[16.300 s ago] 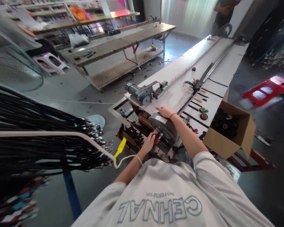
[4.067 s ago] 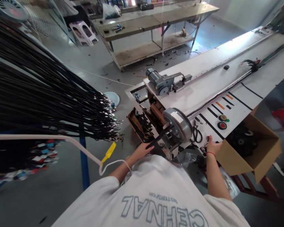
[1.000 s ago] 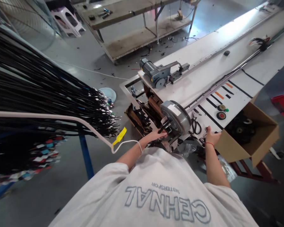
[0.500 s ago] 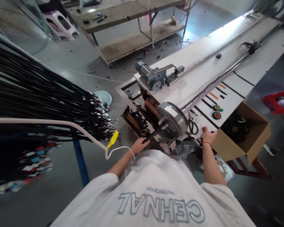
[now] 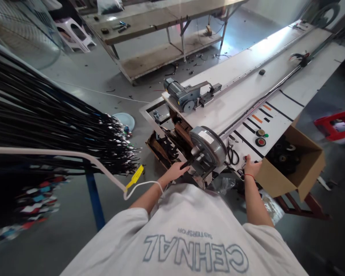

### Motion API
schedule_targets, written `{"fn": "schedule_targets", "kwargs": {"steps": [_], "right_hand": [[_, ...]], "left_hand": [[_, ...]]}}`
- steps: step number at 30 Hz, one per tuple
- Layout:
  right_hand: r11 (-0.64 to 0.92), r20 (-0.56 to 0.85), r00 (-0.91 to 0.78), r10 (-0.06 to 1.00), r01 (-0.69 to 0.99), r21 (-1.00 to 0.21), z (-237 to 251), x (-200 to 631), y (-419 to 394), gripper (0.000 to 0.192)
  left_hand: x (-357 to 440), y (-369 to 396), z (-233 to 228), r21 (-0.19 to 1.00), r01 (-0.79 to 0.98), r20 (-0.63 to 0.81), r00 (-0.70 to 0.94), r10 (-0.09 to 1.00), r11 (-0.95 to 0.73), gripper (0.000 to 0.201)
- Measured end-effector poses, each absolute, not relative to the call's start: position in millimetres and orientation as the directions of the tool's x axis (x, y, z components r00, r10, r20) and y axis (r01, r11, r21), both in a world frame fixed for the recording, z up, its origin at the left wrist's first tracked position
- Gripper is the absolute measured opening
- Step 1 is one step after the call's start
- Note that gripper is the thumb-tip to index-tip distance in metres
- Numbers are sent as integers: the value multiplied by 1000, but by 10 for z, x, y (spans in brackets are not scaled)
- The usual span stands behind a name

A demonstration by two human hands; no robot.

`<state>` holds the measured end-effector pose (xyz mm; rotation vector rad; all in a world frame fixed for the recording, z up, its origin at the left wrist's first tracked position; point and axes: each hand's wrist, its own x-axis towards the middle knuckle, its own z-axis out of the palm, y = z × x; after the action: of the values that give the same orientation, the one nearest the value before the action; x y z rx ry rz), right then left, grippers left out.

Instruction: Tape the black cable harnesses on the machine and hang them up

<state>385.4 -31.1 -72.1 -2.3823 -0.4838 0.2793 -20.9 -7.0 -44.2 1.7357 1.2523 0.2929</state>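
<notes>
A black strip [image 5: 185, 165] is gripped by the left hand [image 5: 176, 171], near-left of the wheel [image 5: 208, 147], seemingly to be kept aligned. The right hand [image 5: 252, 168] is placed at the red button [image 5: 245, 158], presumably for ready control; its finger closure cannot be told.

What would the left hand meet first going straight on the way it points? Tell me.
The left hand would probably meet the grey wheel first, though depth is unclear.

Pale short-sleeved shirt [image 5: 186, 212] with blue-grey outlined lettering [image 5: 196, 253], thin red wrist cord [image 5: 249, 175]
</notes>
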Motion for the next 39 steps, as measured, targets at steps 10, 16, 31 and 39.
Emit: {"fn": "schedule_targets", "kwargs": {"steps": [10,16,31,39], "right_hand": [[-696,-68,902,426,279,-662,-735,3872,-326,80],[-670,-13,908,419,300,-679,-819,3896,-336,74],[-716,-41,906,422,305,-628,-793,3903,-304,63],[-701,-23,890,455,342,-626,-834,3934,-292,64]], "left_hand": [[-641,12,-601,718,692,-378,470,797,-67,46],[-775,-302,-395,785,617,-391,561,730,-54,45],[-366,-340,-127,855,519,-297,498,815,-4,49],[15,-97,-50,834,551,-294,411,863,22,39]]}}
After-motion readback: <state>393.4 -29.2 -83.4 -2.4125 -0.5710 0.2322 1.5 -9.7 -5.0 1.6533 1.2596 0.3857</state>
